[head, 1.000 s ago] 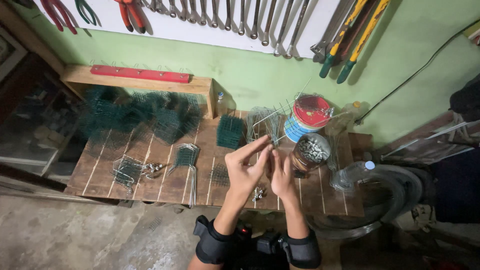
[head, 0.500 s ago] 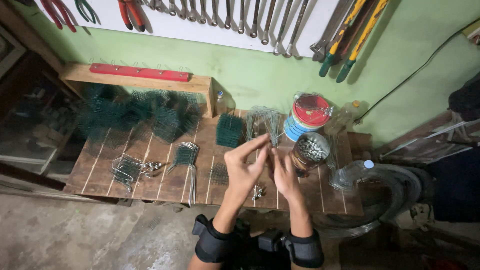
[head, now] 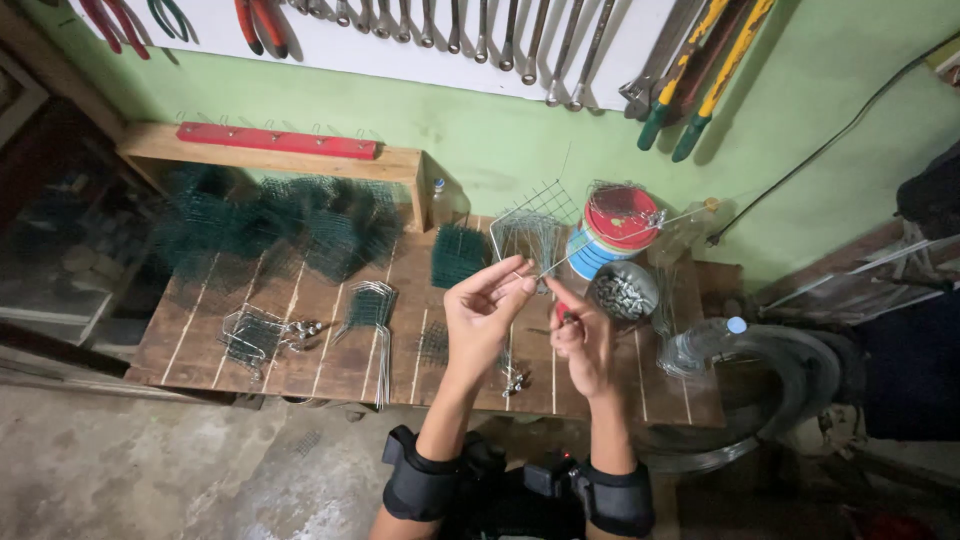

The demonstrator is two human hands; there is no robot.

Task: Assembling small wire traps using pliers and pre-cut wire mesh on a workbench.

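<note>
Head view: left hand (head: 485,310) grip pinches thin wire (head: 600,243), right hand (head: 582,345) fisted on red-handled tool (head: 563,312), above bench's (head: 300,350) front edge.

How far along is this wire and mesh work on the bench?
Done, it seems: several bent wire pieces lie finished on the wooden bench. In hand: the left hand pinches a thin wire by a wire mesh frame, while the right hand grips a small red-handled tool. Left: a heap of green mesh looks unused.

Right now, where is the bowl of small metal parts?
In the head view, the bowl sits on the wooden bench, just beyond the right hand and below the red-lidded tub.
</note>
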